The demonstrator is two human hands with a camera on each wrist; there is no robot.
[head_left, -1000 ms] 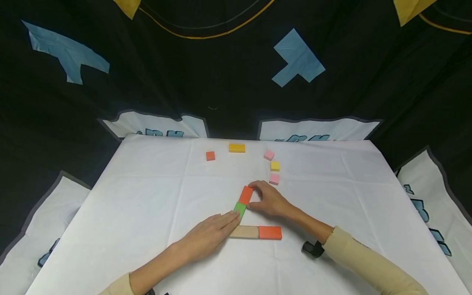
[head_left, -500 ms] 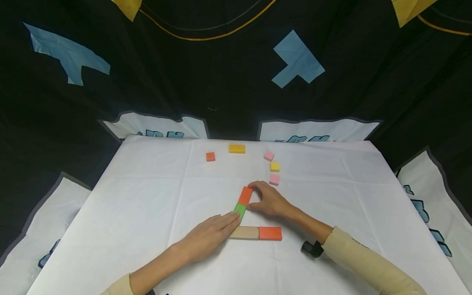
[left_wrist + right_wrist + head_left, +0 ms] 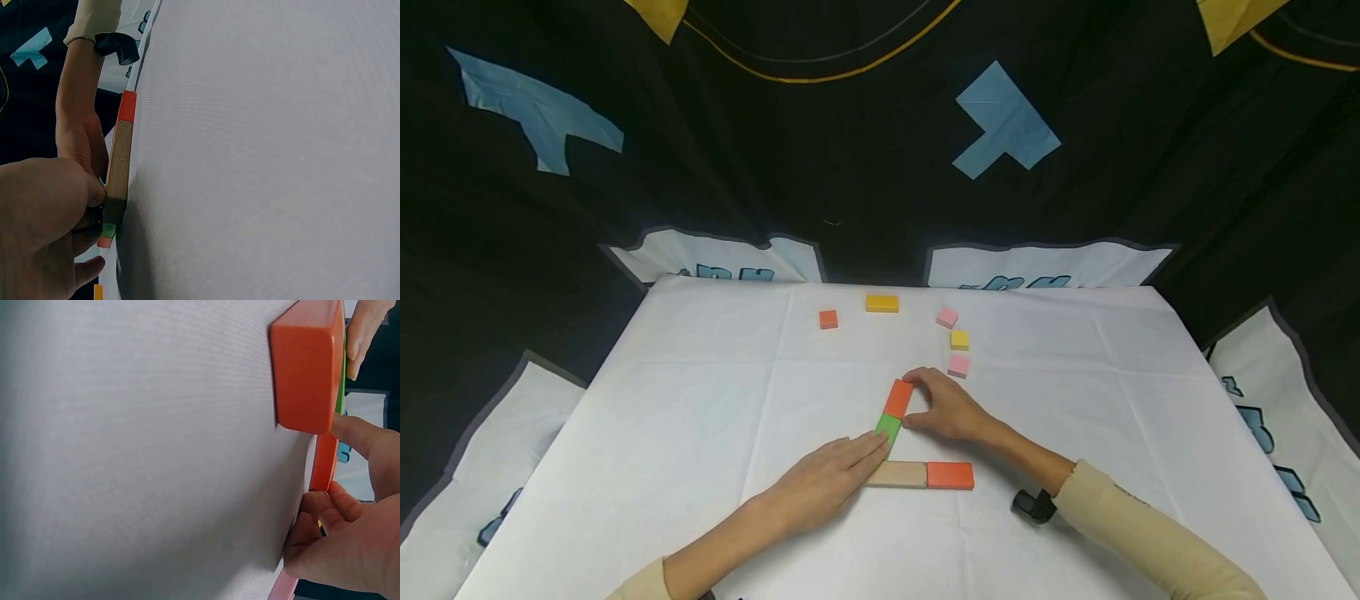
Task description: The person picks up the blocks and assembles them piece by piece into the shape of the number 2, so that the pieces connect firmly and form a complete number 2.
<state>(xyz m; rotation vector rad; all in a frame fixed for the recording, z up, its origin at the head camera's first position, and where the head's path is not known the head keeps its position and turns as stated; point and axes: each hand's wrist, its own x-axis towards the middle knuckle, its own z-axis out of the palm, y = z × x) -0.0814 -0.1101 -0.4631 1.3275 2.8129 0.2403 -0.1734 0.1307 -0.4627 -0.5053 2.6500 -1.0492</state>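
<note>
In the head view, a slanted row joins a green block (image 3: 888,426) to an orange block (image 3: 898,398) at its far end. My left hand (image 3: 831,475) lies with straight fingers over the green block's near part, hiding some of it. My right hand (image 3: 951,407) grips the far orange block, fingertips at its far end and thumb by the seam with the green one. A plain wooden block (image 3: 898,474) and a second orange block (image 3: 950,476) lie end to end below. The right wrist view shows my fingers against the end of the gripped orange block (image 3: 324,464).
Beyond my hands lie a small orange block (image 3: 828,319), a long yellow block (image 3: 882,304), a small yellow block (image 3: 959,340), a pink block (image 3: 958,365) and another pink block (image 3: 947,317). A white cloth (image 3: 662,417) covers the table. Dark curtains (image 3: 865,167) hang behind it.
The far orange block and the green block have tilted very slightly to the left at the far end. Both hands stay nearly still.
</note>
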